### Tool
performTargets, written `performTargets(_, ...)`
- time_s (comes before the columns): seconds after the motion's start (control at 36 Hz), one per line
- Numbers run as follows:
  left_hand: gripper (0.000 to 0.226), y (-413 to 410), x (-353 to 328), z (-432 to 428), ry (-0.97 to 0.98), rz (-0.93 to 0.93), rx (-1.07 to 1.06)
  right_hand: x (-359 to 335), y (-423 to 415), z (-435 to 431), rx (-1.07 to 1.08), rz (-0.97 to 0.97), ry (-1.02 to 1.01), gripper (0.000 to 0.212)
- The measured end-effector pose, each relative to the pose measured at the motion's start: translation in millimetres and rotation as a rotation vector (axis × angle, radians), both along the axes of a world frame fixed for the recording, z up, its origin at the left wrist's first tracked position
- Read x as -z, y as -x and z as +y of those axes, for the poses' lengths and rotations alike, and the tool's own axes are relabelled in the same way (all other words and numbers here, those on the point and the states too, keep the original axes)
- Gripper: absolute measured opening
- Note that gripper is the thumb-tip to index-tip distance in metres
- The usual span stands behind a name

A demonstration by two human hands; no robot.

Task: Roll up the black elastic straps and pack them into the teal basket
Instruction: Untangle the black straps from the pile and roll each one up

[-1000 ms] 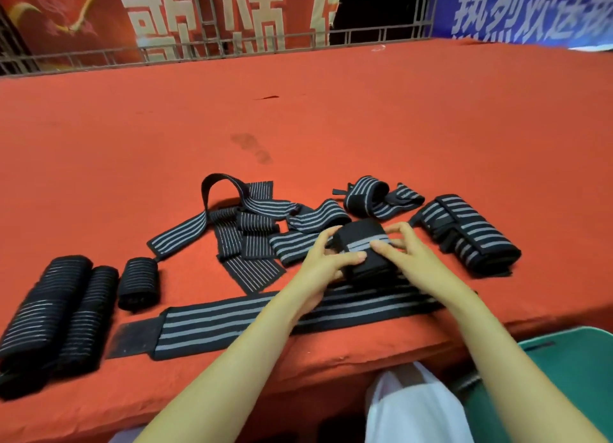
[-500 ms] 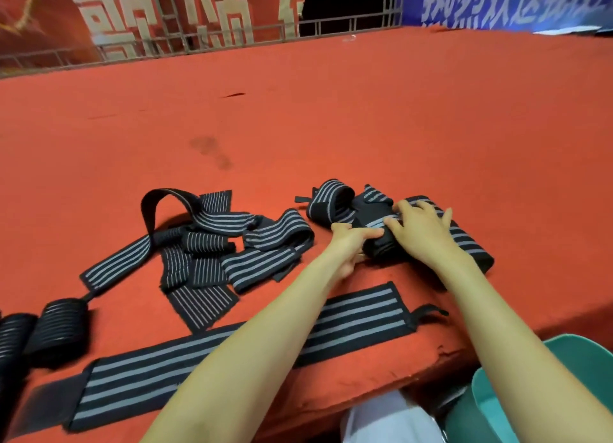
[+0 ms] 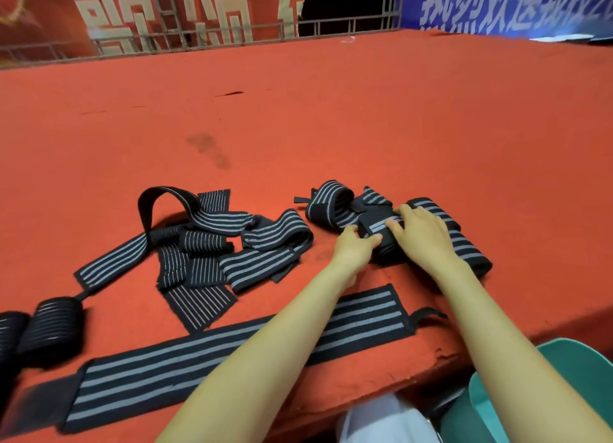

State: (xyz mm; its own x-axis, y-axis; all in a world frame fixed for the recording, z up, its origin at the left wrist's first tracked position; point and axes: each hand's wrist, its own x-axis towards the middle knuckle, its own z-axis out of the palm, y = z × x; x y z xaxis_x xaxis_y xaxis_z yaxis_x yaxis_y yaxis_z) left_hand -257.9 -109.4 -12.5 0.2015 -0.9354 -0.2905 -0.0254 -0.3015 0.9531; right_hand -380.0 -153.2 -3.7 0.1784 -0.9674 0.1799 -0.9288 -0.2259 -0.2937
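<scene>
Currently left hand [image 3: 354,247] grips the roll [image 3: 377,226] by its left end, right hand [image 3: 422,234] presses flat on top. Roll sits on the table [image 3: 331,127]; basket [image 3: 570,369] below, right.

Pinching left end of rolled strap [image 3: 376,224] with left hand [image 3: 355,248], pressing flat right hand [image 3: 423,235] across its top, reaching with outstretched forearms.

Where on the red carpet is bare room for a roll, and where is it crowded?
Free: the red carpet beyond the straps, up to the railing, and the patch right of the folded strap. Crowded: the loose straps, the roll between left hand and right hand, the long strap at the near edge.
</scene>
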Motion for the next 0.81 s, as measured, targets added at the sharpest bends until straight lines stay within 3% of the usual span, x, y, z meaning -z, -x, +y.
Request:
performTargets(0.17, 0.052, -25, -14, 13, 0.033, -0.209, 0.091, -11, -14, 7, -0.015, 0.086, 0.049, 0.046)
performTargets(0.25, 0.038, -50, -21, 28, 0.057, -0.330, 0.095, -17, -38, 21, -0.151, -0.056, 0.127, 0.044)
performTargets(0.36, 0.027, -92, -23, 46, 0.126, -0.493, 0.030, -14, -80, 35, -0.349, -0.199, 0.019, 0.035)
performTargets(0.47, 0.031, -135, -17, 62, 0.122, -0.815, -0.027, -2, -125, 45, -0.459, -0.162, -0.067, 0.041)
performTargets(0.58, 0.039, -173, -10, 81, 0.082, -1.010, -0.027, 3, -157, 47, -0.464, -0.069, -0.110, 0.053)
performTargets(0.81, 0.047, -208, 7, 105, 0.032, -0.936, 0.074, 3, -192, 47, -0.434, 0.143, -0.202, 0.051)
